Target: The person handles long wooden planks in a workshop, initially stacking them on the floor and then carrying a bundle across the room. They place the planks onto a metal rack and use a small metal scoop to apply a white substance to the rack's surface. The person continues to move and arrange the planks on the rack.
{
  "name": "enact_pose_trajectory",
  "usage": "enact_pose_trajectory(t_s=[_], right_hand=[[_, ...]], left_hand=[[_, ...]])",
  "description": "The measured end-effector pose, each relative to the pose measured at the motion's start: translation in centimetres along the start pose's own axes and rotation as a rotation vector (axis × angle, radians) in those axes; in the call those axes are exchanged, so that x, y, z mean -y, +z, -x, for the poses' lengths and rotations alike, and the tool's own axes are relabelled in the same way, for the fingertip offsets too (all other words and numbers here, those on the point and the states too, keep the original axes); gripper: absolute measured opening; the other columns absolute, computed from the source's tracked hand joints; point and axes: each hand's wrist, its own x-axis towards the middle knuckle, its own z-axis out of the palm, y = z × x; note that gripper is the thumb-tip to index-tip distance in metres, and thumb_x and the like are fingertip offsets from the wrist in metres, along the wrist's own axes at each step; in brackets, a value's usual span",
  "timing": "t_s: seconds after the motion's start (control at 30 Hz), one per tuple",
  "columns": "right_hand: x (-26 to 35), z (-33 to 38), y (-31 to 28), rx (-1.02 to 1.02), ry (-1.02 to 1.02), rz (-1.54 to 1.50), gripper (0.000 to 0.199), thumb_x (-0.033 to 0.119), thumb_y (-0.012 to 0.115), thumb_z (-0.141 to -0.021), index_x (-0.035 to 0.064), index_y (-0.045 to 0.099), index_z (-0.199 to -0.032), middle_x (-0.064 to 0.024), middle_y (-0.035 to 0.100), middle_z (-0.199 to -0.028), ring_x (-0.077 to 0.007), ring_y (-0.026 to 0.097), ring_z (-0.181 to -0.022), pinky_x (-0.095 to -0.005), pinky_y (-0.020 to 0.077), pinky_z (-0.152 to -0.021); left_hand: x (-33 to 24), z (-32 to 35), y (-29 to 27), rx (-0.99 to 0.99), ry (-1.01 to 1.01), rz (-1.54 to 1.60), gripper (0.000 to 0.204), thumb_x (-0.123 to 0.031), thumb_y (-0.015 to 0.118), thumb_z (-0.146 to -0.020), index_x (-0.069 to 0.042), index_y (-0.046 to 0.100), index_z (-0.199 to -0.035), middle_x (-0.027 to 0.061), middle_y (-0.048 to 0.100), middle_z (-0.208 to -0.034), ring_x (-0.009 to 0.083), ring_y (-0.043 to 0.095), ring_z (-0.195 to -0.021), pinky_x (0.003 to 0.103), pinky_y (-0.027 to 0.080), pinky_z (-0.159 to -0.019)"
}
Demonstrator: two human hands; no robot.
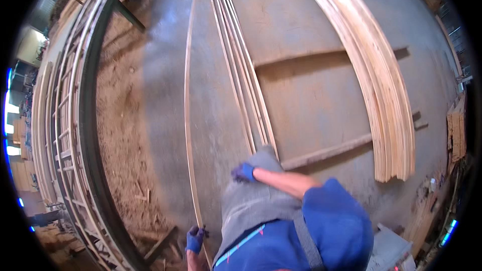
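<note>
Pale wood, sawn into one long, slender strip [187, 100], runs over the grey floor [306, 110] from the upper edge down to the person's left hand [195, 239]. That hand wears a blue glove, its fingers clamped on the strip near its lower end. The right hand [244, 171], in a second blue glove, lies against the rough grey apron [251, 198] over the leg; whether its fingers are together or apart cannot be told.

Just right of the strip lie more thin strips [247, 70], at least four, straight-edged and close together, their near ends beside the apron. Farther right, one thick stack of long boards [379, 80], smooth and yellowish, its count unclear, lies across two rough wooden bearers [331, 151].

To the left spreads one band of loose, crumbly brown dirt [123, 105] with a few wood scraps [142, 192], then one dark metal beam [90, 135] and one ladder-like wooden frame [64, 133].
</note>
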Motion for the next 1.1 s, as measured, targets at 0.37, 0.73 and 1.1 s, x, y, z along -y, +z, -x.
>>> enact_pose_trajectory(t_s=[0.37, 0.73, 1.1], right_hand=[[3.6, 3.6, -3.9, 0.055, 0.095, -0.222, 0.037, 0.036, 0.057, -0.095, 0.0123, 0.060, -0.123, -0.0105, 0.072, -0.100, -0.0208, 0.070, -0.071, -0.0331, 0.0567, -0.056], [14.7, -2.4, 1.9, -0.134, 0.051, -0.053, 0.040, 0.043, 0.057, -0.095, 0.0078, 0.068, -0.111, -0.0101, 0.073, -0.098, -0.0232, 0.069, -0.076, -0.0375, 0.0538, -0.064], [24.5, -14.3, 8.6, 0.097, -0.300, 0.006, 0.052, 0.042, 0.066, -0.090, 0.0098, 0.055, -0.129, -0.0152, 0.064, -0.121, -0.0301, 0.065, -0.105, -0.0406, 0.0533, -0.083]], left_hand=[[-6.5, 2.6, -0.8, 0.030, -0.328, -0.163, 0.019, -0.013, 0.063, -0.095, 0.001, 0.069, -0.107, 0.0033, 0.069, -0.087, 0.0120, 0.063, -0.080, 0.028, 0.052, -0.074], [-1.4, -3.4, -10.1, 0.231, -0.198, -0.104, 0.019, -0.015, 0.070, -0.090, 0.000, 0.073, -0.101, 0.0029, 0.073, -0.090, 0.0098, 0.062, -0.081, 0.027, 0.050, -0.076], [-2.6, 2.1, -12.1, -0.184, -0.042, -0.776, 0.032, -0.042, 0.067, -0.082, -0.012, 0.071, -0.094, 0.0190, 0.068, -0.082, 0.0373, 0.067, -0.079, 0.048, 0.052, -0.072]])
